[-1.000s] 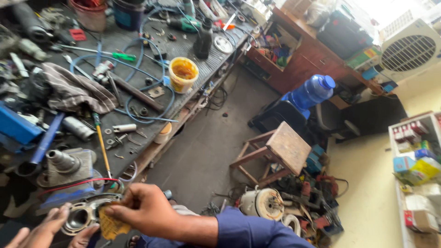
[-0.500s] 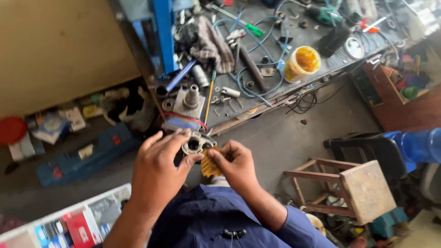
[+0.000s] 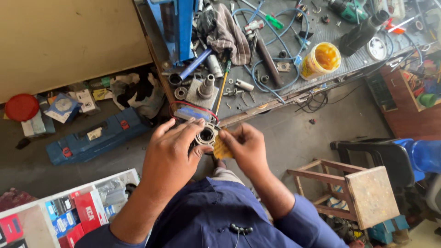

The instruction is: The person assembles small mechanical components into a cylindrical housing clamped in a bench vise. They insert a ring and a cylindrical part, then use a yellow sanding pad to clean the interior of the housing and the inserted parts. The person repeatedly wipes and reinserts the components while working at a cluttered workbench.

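Grey concrete floor is lying under a cluttered grey metal workbench at far right. Beige wall panel is filling far left. Small wooden stool is standing near right, daylight falling evenly.

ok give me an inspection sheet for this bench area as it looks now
surface: grey workbench, crowded.
job's things: round metal part under left hand; yellow abrasive piece in right hand.
clutter: yellow tub, striped rag, screwdriver, loose sockets.
grippers: both hands closed on their items.
cables: blue hose looped on bench; black wires hanging off the edge.
surroundings: wooden stool, blue tool case on floor.
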Demonstrator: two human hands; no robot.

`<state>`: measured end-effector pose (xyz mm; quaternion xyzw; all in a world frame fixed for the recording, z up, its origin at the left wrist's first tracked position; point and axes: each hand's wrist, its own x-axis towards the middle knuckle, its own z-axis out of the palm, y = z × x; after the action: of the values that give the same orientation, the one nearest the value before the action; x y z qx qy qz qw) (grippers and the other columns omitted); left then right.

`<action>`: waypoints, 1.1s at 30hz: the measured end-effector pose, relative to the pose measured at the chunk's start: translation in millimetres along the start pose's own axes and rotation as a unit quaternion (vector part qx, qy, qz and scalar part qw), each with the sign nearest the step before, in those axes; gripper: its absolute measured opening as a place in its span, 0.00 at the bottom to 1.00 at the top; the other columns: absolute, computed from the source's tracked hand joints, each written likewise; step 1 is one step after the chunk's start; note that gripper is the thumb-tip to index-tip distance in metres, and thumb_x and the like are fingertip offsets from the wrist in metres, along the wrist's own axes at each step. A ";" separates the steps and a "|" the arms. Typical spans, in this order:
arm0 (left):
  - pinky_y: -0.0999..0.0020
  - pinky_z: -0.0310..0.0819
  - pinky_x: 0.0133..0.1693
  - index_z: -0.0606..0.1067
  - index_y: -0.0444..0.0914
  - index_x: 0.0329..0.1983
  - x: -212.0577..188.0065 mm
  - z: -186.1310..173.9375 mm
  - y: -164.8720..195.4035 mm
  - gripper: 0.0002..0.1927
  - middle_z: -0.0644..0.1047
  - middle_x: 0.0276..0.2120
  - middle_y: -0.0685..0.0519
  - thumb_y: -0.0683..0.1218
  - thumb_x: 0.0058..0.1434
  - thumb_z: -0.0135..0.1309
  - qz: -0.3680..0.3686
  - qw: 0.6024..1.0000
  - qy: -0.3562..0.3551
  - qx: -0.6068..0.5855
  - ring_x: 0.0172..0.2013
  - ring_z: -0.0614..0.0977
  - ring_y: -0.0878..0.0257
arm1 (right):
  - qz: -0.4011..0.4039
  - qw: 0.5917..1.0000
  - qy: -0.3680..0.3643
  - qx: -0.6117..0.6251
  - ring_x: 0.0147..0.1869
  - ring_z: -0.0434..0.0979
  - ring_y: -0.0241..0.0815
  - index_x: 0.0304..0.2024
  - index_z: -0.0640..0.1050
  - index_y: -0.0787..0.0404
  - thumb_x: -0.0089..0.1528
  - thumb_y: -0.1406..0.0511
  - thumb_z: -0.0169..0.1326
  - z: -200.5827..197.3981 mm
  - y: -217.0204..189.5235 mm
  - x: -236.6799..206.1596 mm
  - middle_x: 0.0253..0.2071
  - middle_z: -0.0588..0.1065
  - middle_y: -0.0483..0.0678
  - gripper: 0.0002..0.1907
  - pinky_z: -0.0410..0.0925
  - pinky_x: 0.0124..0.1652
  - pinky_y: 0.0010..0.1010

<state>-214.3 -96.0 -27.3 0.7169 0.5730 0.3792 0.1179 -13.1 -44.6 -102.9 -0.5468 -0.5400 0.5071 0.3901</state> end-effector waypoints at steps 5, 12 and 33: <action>0.48 0.67 0.59 0.76 0.35 0.53 -0.5 0.9 0.4 0.24 0.82 0.50 0.48 0.50 0.57 0.65 0.010 1.000 0.007 0.003 0.54 0.82 0.53 | 0.009 0.998 -0.055 -0.001 0.26 0.67 0.24 0.26 0.70 0.62 0.61 0.66 0.66 -9.2 -3.4 -0.2 0.23 0.73 0.41 0.17 0.61 0.25 0.20; 0.49 0.68 0.58 0.76 0.35 0.54 -1.5 0.7 0.8 0.24 0.82 0.50 0.48 0.50 0.58 0.65 -0.005 1.000 0.004 -0.006 0.52 0.83 0.55 | 0.067 0.995 -0.057 -0.051 0.22 0.70 0.26 0.24 0.71 0.61 0.59 0.65 0.65 -9.6 -13.2 7.2 0.19 0.73 0.41 0.16 0.62 0.21 0.22; 0.49 0.68 0.58 0.78 0.35 0.52 0.8 1.0 1.9 0.23 0.83 0.49 0.48 0.50 0.56 0.66 0.004 1.000 0.006 -0.001 0.52 0.83 0.54 | 0.052 0.985 -0.165 0.004 0.25 0.73 0.26 0.28 0.77 0.61 0.60 0.64 0.63 -19.2 -15.2 35.1 0.24 0.77 0.40 0.10 0.67 0.25 0.21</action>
<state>-212.1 -95.6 -26.5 0.7172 0.5701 0.3843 0.1138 -0.7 -5.9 -89.2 -0.4811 -0.5658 0.6123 0.2711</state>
